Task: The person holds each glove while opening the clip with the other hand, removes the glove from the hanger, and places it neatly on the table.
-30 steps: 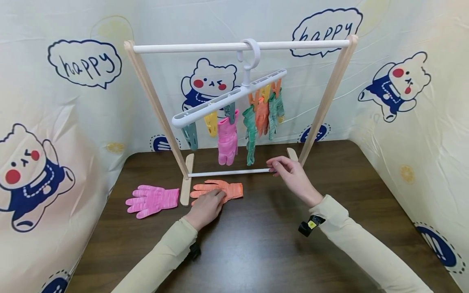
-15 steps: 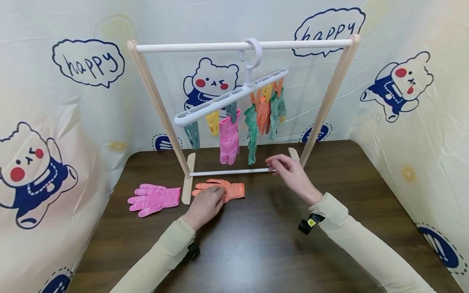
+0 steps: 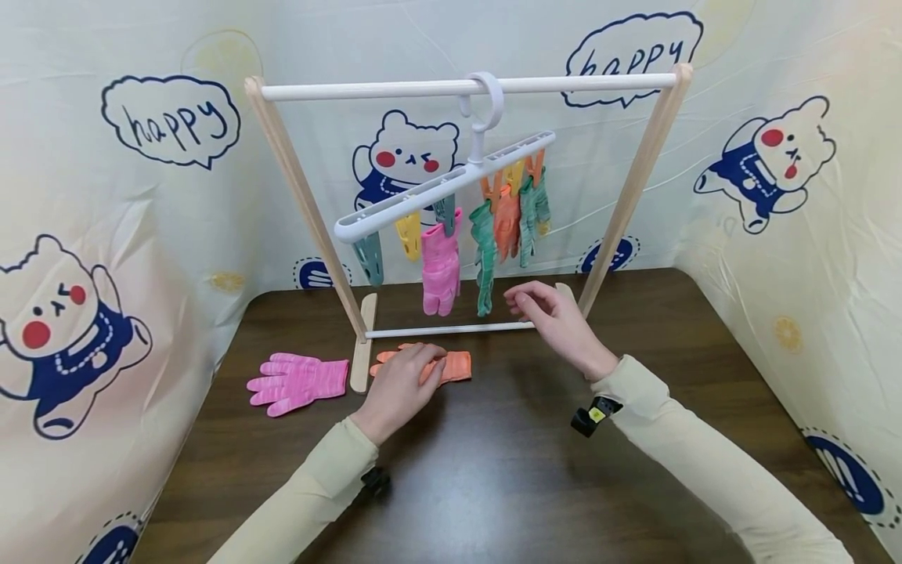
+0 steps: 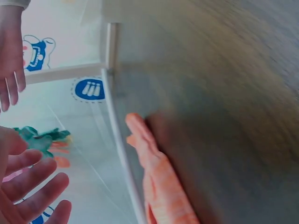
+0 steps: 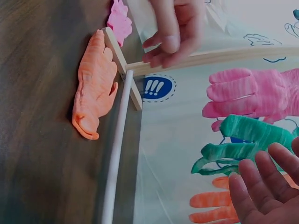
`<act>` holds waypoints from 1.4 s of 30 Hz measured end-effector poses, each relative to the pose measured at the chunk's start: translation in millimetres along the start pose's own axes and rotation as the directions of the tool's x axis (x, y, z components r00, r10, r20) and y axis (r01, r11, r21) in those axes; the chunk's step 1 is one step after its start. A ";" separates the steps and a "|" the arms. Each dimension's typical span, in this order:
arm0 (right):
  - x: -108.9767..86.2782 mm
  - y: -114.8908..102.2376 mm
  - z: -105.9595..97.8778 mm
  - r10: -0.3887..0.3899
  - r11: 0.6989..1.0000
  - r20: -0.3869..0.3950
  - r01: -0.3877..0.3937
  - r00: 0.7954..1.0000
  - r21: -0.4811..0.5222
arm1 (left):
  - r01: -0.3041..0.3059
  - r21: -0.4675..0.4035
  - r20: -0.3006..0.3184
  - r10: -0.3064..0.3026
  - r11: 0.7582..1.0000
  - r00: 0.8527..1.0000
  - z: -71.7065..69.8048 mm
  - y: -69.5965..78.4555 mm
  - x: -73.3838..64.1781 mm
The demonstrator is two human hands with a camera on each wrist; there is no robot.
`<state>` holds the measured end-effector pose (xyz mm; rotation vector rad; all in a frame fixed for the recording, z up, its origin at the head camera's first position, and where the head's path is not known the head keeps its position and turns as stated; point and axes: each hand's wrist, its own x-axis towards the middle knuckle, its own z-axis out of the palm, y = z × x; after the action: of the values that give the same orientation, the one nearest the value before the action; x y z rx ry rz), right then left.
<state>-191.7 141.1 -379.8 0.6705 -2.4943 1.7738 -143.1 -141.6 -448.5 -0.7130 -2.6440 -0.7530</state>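
An orange glove [image 3: 458, 365] lies flat on the table, partly hidden in the head view by my left hand [image 3: 403, 384]. In the left wrist view the loosely bent fingers [image 4: 43, 191] are apart from that glove and hold nothing. My right hand [image 3: 560, 325] hovers near the rack's lower white bar [image 3: 451, 330], its fingers [image 5: 264, 179] relaxed and holding nothing. A pink glove [image 3: 299, 384] lies flat at the left. From the white hanger [image 3: 444, 188] hang a pink glove [image 3: 440, 270], green gloves [image 3: 484, 254] and an orange glove [image 3: 506, 223], held by clothespins.
The hanger hooks over the top white rod [image 3: 366, 90] of a rack with wooden side posts [image 3: 303, 204] and a wooden foot [image 3: 362, 352]. A blue-grey clothespin [image 3: 369, 258] and a yellow clothespin [image 3: 409, 237] hang without gloves. A patterned cloth [image 3: 176, 235] encloses the table [image 3: 493, 470].
My left hand has lifted off the orange glove, its fingers shifting right. The right hand has risen slightly and moved a little left. The gloves stay where they were.
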 end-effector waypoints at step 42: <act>47.0 -73.6 -9.9 -0.213 0.952 -0.003 0.207 0.977 -0.227 | 0.078 -0.363 -0.295 -0.194 0.928 0.936 -51.7 10.1 53.7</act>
<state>-211.3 114.6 -298.3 0.8515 -2.4477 1.3934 -174.8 -142.6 -380.3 -0.4358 -2.2972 -1.2810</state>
